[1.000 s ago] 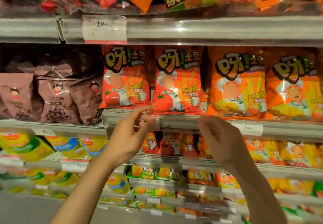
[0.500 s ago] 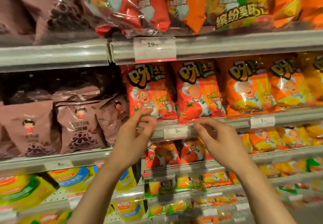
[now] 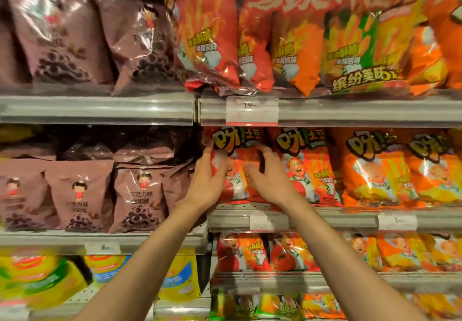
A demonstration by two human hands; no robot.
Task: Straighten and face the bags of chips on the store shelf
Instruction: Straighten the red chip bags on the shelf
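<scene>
on the middle shelf (image 3: pixel 325 217), at the left end of the red and orange row, a red chip bag (image 3: pixel 237 168) is standing upright with its printed face to the front, and both hands are lying against it. the left hand (image 3: pixel 208 176) is cupping the bag's left edge, its fingers (image 3: pixel 209 149) reaching up beside the yellow lettering and curling onto the foil. the right hand (image 3: pixel 268 178) is resting on the bag's right half, fingers bent and spread over the front; whether they are pinching the foil or only pressing on it cannot be told, since the frame is blurring slightly there. a second red bag (image 3: pixel 306 168) is standing just beside it on the right, touching or nearly touching, and two orange bags (image 3: pixel 375 170) are following further right, all facing forward. a price tag (image 3: pixel 260 222) is sitting on the shelf rail directly under the held bag. to the left, on a slightly lower shelf, brown snack bags (image 3: pixel 140 195) are leaning in a loose row. on the top shelf, a large multipack (image 3: pixel 312 33) of red and orange bags is overhanging the rail, above a tag reading 19 (image 3: pixel 252 110). below, smaller red bags (image 3: pixel 242 253) and yellow bags (image 3: pixel 180 278) are filling the lower shelves.
</scene>
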